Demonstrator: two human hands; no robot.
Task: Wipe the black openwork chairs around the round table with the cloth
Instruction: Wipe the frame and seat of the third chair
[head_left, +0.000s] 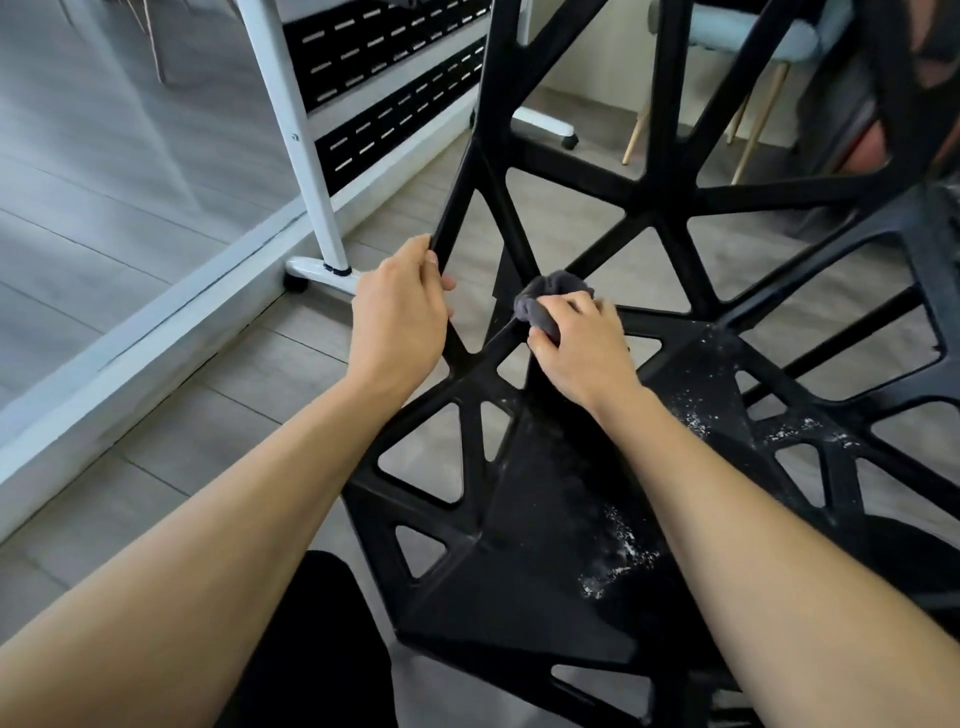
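Note:
A black openwork chair (550, 499) fills the middle and right of the head view, its seat and backrest made of triangular struts. White dust specks lie on the seat's right half. My left hand (397, 312) grips the left edge strut of the backrest where it meets the seat. My right hand (579, 340) holds a bunched grey cloth (545, 301) and presses it on the joint where several struts meet at the base of the backrest.
A white rolling rack (304, 150) with black perforated shelves stands on casters behind the chair at the left. A pale blue chair with wooden legs (758, 104) stands at the back right. A white baseboard (156, 332) runs along the left. Grey plank floor lies below.

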